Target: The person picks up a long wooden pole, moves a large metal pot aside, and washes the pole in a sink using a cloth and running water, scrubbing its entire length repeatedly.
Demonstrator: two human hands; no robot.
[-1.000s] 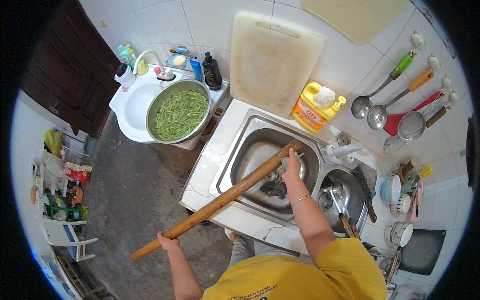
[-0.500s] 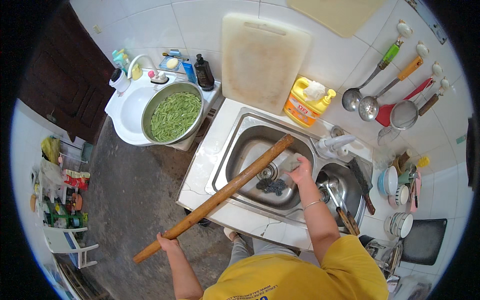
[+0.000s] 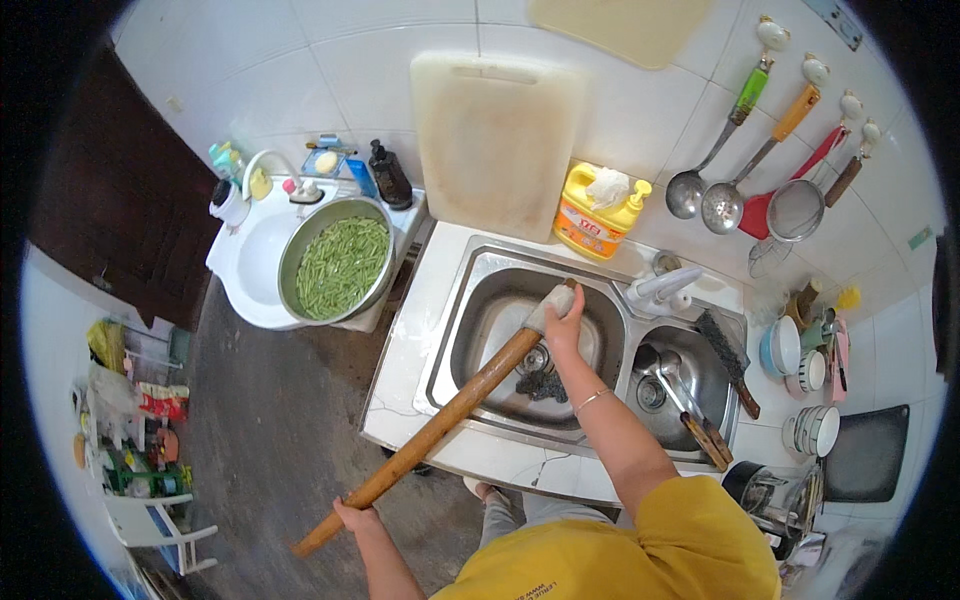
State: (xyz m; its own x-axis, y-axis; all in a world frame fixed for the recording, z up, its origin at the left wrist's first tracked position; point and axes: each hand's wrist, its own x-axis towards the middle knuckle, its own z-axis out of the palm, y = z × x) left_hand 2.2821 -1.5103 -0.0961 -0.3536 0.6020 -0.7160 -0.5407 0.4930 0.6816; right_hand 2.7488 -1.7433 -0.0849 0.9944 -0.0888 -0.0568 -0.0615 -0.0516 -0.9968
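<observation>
A long wooden rolling pin slants from over the sink basin down to the lower left, past the counter edge. Near its lower end my left hand is closed round the wood. My right hand presses a pale greyish cloth round the pin's upper end, above the basin. Under that hand, a dark mesh scrubber lies by the drain of the steel sink.
Ladles with dark handles rest in the smaller basin. A yellow detergent jug and a white cutting board stand behind the sink. On the left washbasin sits a metal bowl of cut green beans. Stacked bowls are at right.
My right hand has moved from beside the rolling pin onto its upper end, wrapping the cloth round it. The view has shifted slightly; my left hand keeps its hold.
</observation>
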